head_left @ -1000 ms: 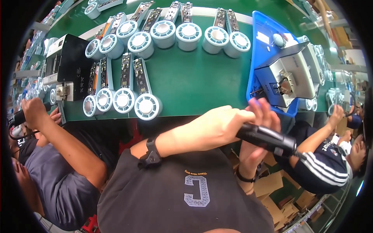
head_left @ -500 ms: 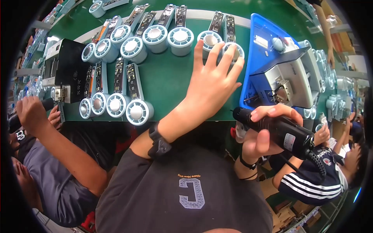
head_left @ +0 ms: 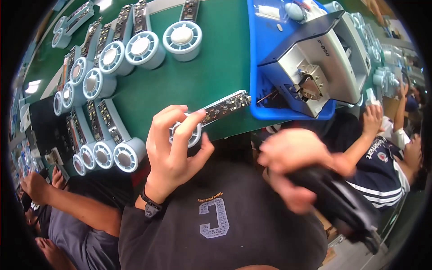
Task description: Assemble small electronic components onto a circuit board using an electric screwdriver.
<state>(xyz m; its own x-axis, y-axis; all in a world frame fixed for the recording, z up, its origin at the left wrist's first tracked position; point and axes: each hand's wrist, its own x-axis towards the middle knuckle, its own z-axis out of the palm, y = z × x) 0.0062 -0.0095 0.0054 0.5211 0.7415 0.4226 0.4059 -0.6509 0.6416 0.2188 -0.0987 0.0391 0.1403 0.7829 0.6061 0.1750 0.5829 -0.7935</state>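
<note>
My left hand (head_left: 173, 150) is closed around the round end of a light blue device (head_left: 222, 108), just above the near table edge. The device's handle stretches to the right with its bare circuit board facing up, its tip close to the blue tray. Fingers cover part of the round head. My right hand (head_left: 290, 155), smeared by motion, grips a black electric screwdriver (head_left: 337, 198) in front of my body. The driver slants down to the right, and its bit cannot be made out.
Several similar devices (head_left: 143, 47) lie in rows to the left. A blue tray (head_left: 253, 58) on the right holds a grey screw feeder (head_left: 310, 58). People sit on both sides: a forearm (head_left: 85, 209) on the left, a striped sleeve (head_left: 382, 191) on the right.
My left hand has picked up a device from the far row and brought it nearer. My right hand has lowered and turned the electric screwdriver. The view has shifted right.
</note>
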